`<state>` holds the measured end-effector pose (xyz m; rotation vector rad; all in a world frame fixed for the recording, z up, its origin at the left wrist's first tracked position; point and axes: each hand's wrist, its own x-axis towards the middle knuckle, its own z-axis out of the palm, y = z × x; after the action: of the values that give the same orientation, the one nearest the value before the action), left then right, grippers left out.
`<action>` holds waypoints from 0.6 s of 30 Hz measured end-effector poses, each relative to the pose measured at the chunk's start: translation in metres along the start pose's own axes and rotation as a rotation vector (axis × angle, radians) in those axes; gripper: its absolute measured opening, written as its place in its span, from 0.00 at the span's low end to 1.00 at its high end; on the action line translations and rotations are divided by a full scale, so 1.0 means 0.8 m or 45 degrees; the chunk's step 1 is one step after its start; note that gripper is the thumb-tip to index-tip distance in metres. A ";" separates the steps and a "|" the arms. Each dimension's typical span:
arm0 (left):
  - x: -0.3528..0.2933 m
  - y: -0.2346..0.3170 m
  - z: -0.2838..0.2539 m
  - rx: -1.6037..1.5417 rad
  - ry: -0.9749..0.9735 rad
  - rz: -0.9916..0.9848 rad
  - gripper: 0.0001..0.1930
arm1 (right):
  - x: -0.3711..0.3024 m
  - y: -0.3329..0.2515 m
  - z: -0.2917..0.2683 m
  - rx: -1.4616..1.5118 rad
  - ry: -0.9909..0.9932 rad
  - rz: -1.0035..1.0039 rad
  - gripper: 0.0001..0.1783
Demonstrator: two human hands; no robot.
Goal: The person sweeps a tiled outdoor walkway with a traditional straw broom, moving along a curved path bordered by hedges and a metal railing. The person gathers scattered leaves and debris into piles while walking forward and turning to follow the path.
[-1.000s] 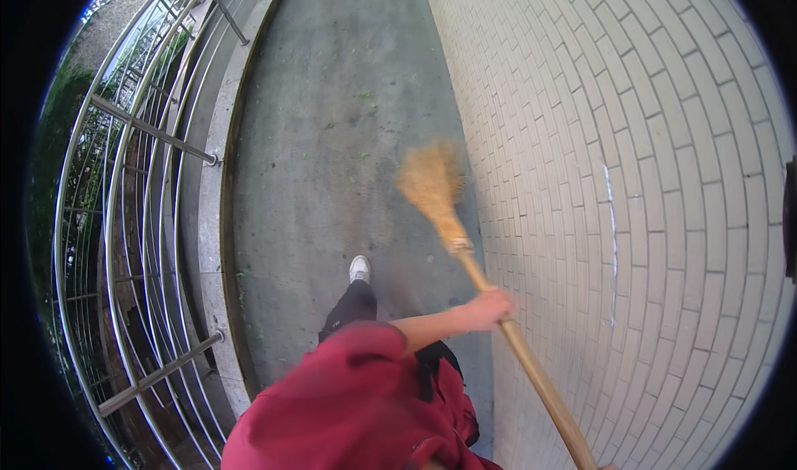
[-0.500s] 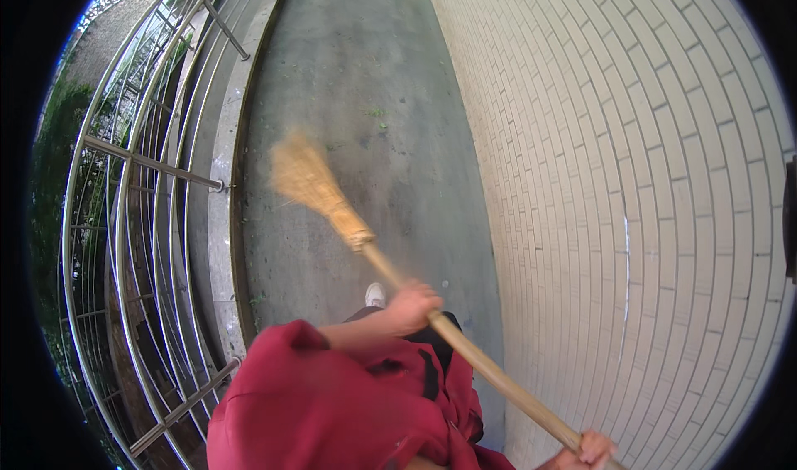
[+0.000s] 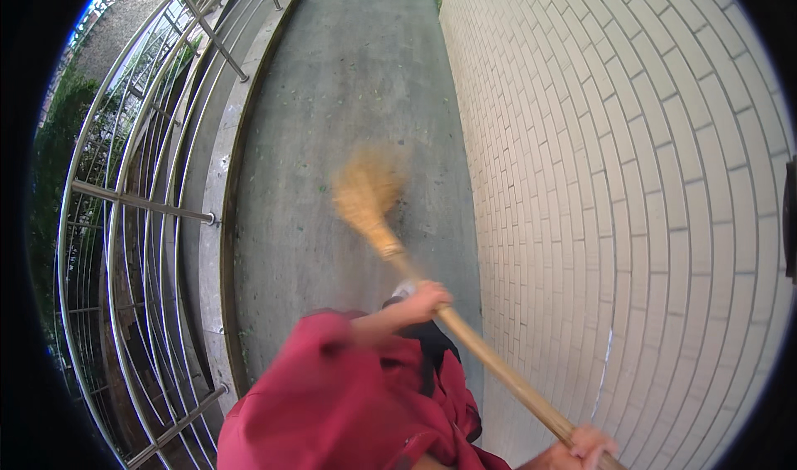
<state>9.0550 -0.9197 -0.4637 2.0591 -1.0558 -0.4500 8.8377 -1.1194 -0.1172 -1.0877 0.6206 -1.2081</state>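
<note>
A straw broom (image 3: pixel 369 196) with a long wooden handle slants across the middle, its bristles ahead of me over the grey ground and its handle end at the lower right. Closed around the lower part of the handle, just behind the bound straw, is my left hand (image 3: pixel 427 301). My right hand (image 3: pixel 591 445) grips the handle near its far end, close to the tiled wall. Motion blurs the bristles, so whether they touch the ground is unclear.
A pale tiled wall (image 3: pixel 573 179) rises along my right. On the left, a raised concrete curb (image 3: pixel 217 262) carries a metal railing (image 3: pixel 141 198), with plants beyond it. Between them runs a narrow grey walkway (image 3: pixel 357 63) with small bits of debris. My shoe shows beneath my left hand.
The broom's bristles have swung to the right and somewhat nearer to me. My left hand has shifted slightly right with the handle. Both hands keep their hold.
</note>
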 end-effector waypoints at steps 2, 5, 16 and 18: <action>-0.048 -0.044 -0.046 0.015 0.000 -0.206 0.09 | 0.019 0.055 0.030 0.112 -0.201 0.071 0.06; -0.040 -0.064 -0.111 0.115 0.063 -0.213 0.07 | 0.050 0.089 0.057 0.011 -0.542 0.291 0.08; 0.262 -0.092 -0.182 0.158 0.037 0.332 0.05 | 0.018 0.055 0.162 -0.057 -0.047 -0.339 0.18; 0.304 -0.159 -0.206 0.057 0.109 0.412 0.04 | -0.004 0.101 0.232 0.050 -0.220 -0.447 0.17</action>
<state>9.3668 -0.9908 -0.4464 1.8807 -1.3267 -0.1739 9.0308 -1.0569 -0.1177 -1.2878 0.2772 -1.4004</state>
